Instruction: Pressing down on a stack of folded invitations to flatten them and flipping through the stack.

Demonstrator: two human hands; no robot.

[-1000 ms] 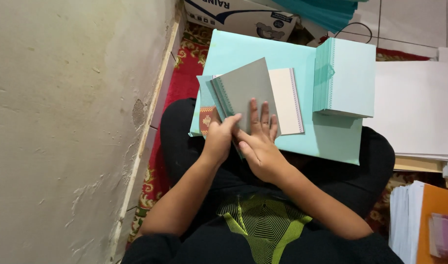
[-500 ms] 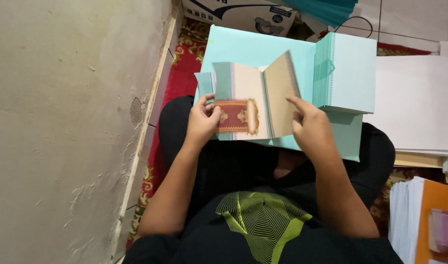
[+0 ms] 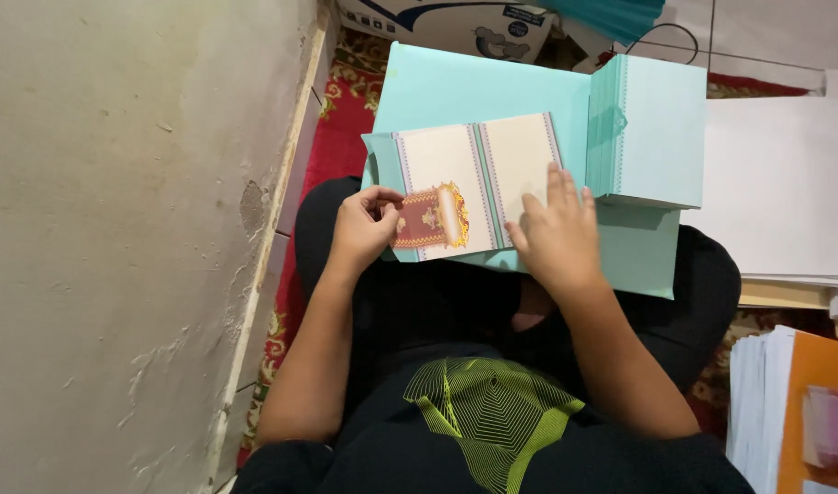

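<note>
The cream folded card (image 3: 478, 178) lies open at the frame's centre on a turquoise sheet (image 3: 474, 87). The left hand (image 3: 362, 229) pinches a small red ornate insert (image 3: 423, 220); the right hand (image 3: 551, 233) presses flat, fingers spread, beside a turquoise stack (image 3: 661, 128).

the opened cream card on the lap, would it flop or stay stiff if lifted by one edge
The opened card lies flat and creased, so probably stiff-ish cardstock, though likely hinging at its folds. It looks thin, so likely light. The right hand presses it down, suggesting it springs shut.
</note>
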